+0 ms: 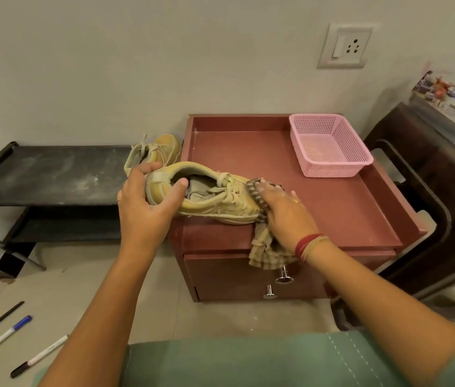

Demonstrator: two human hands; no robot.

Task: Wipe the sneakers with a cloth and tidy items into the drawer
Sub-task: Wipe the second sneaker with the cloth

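Mid-frame, my left hand (148, 203) curls its fingers round the heel of the sneaker (215, 203) on the table (338, 210); my right hand (286, 216) clutches the cloth (266, 251) against its toe.

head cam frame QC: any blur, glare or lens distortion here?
Head view: warm, even light, soft shadows; right hand and cloth slightly soft, perhaps motion, while left hand and sneaker read sharper; small glints on the drawer knobs; wide-angle bowing tilts the wall socket and frame edges.
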